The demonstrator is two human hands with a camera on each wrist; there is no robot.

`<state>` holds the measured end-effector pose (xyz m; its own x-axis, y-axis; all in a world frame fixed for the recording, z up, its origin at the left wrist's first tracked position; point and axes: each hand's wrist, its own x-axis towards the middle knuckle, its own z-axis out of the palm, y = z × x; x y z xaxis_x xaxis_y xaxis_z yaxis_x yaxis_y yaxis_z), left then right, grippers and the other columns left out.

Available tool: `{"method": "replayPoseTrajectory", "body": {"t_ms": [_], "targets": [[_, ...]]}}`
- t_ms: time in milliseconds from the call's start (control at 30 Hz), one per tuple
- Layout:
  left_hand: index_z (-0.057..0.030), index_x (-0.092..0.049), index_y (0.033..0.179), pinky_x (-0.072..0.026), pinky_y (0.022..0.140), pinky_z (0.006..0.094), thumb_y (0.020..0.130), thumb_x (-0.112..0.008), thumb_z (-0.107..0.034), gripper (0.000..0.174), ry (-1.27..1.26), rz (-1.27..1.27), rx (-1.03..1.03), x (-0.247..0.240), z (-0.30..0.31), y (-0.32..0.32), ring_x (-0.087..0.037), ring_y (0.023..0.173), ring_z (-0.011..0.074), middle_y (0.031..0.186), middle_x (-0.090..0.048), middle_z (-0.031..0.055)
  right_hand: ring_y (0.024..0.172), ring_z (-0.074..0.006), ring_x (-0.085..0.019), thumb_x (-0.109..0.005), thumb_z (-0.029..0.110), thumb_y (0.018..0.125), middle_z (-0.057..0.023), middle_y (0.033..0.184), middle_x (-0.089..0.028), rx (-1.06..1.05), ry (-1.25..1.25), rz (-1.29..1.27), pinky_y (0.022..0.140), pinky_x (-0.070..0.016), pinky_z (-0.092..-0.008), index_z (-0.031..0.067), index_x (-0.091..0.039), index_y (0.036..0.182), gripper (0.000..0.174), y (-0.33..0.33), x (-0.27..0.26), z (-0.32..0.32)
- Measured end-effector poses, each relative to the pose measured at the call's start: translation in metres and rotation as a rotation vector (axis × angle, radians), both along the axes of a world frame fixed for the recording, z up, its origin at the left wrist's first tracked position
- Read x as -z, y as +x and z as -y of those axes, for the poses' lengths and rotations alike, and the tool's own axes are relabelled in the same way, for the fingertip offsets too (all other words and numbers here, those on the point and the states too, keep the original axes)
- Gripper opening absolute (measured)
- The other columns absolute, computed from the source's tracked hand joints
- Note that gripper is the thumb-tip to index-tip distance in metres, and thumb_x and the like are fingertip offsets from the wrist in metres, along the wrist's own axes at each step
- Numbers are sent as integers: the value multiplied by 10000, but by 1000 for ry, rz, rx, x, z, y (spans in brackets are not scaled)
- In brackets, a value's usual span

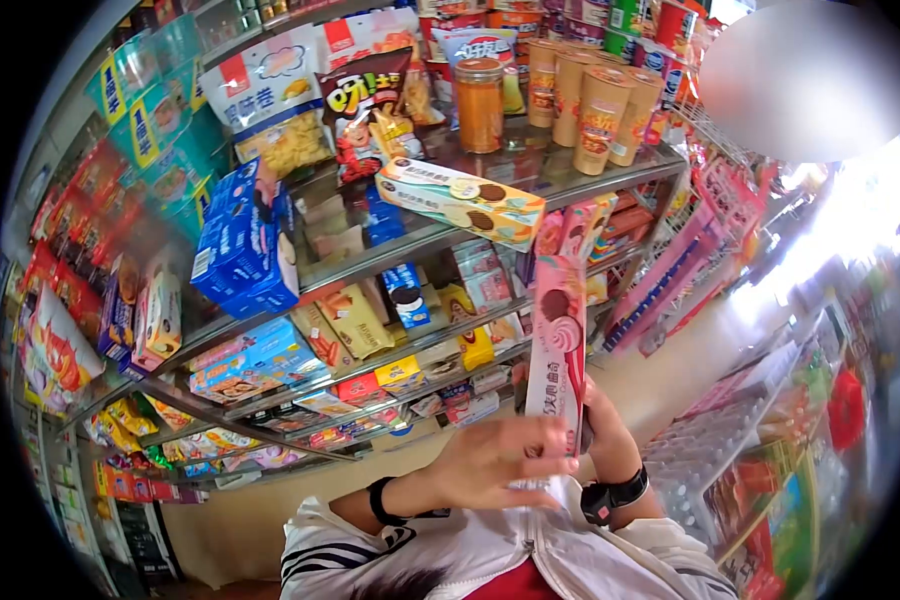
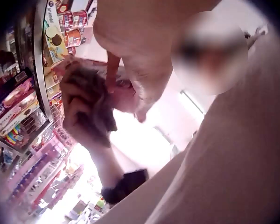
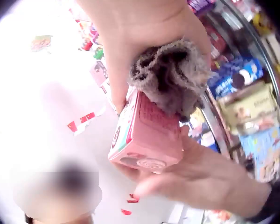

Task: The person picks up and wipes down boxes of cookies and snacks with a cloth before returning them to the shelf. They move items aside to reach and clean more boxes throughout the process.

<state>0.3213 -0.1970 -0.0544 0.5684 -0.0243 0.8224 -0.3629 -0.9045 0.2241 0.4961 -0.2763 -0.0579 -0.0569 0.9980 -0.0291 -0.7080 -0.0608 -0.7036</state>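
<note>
Pink biscuit box (image 1: 558, 345) is by the shelf (image 1: 370, 268), right hand (image 1: 610, 432) gripping it plus bunched grey cloth (image 3: 177, 79), left hand (image 1: 490, 458) open against its lower end; cloth bulk could cause a slip.

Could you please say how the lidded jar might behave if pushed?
The jar has straight, stiff-looking walls, so should keep its shape. Its smooth clear sides may be slippery. Being round and taller than wide, it could tip and roll.

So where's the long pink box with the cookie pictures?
In the head view, the long pink box is right of centre, its bottom at the left hand and right hand, its top just below the orange-and-white cookie box.
</note>
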Motion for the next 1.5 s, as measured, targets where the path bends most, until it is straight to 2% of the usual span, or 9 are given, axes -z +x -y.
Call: {"method": "replayPoseTrajectory", "body": {"t_ms": [333,533,733,867,1067,1100,1200,1400,1500], "targets": [[-46,-195,1508,-205,1157,368,1033,-339,-491,667,-1584,-356,307,46,-8,30,-287,1397,213,1527,-262,124,1071,-168,-576,-869,185,679,-83,1283,-568,455,211,1489,903,-485,-328,-19,-509,1275,726,4,-23,9],[-129,-375,1470,-540,846,298,1011,-301,-578,646,-2118,-316,425,9,-13,38,-633,1042,142,1305,-575,53,745,-28,-426,-745,64,803,-29,1044,-563,854,24,895,622,-377,-215,15,-543,1158,412,14,-24,6],[-102,-367,1469,-463,1016,338,1017,-273,-568,656,-1873,-66,499,0,-10,55,-555,1216,179,1388,-521,71,1003,-142,-510,-741,111,826,-118,1165,-534,952,260,1329,842,-436,-273,30,-515,1282,515,3,-31,-2],[-95,-357,1471,-452,1033,381,1019,-263,-564,658,-2110,-39,611,12,-16,48,-564,1216,229,1396,-514,108,1156,-206,-539,-713,56,831,-96,1197,-576,524,95,810,995,-412,-322,25,-507,1286,501,13,-9,5],[-75,-436,1413,-524,891,381,992,-267,-623,712,-1971,-158,902,42,-22,56,-660,982,220,1267,-600,125,1031,-209,-599,-598,51,878,-136,1109,-606,1228,350,564,847,-502,-370,43,-590,1111,233,19,-21,20],[-61,-486,1328,-579,628,312,968,-328,-650,708,-2060,-184,622,24,-13,61,-652,852,201,1166,-602,107,1015,-201,-601,-592,70,863,-116,1116,-618,1029,537,814,837,-487,-374,81,-612,1103,241,18,-18,21],[-76,-470,1383,-517,885,306,998,-306,-605,674,-2109,-272,529,-1,-5,62,-627,1034,189,1200,-617,113,968,-173,-605,-606,137,785,-27,1154,-649,538,840,1679,835,-420,-371,213,-680,1060,295,-6,-25,26],[-52,-395,1438,-469,935,268,1052,-364,-423,537,-1635,-430,616,35,1,61,-558,1092,103,1232,-583,28,1005,-205,-580,-635,255,729,-15,1163,-661,998,666,1907,869,-361,-389,194,-715,1030,317,41,-40,14],[-33,-343,1462,-444,939,241,1057,-368,-383,536,-1713,-632,588,45,5,64,-532,1139,97,1301,-544,35,1044,-295,-570,-594,-52,660,-104,1077,-663,1268,605,1758,916,-406,-415,62,-664,1024,388,90,-63,2]]}}
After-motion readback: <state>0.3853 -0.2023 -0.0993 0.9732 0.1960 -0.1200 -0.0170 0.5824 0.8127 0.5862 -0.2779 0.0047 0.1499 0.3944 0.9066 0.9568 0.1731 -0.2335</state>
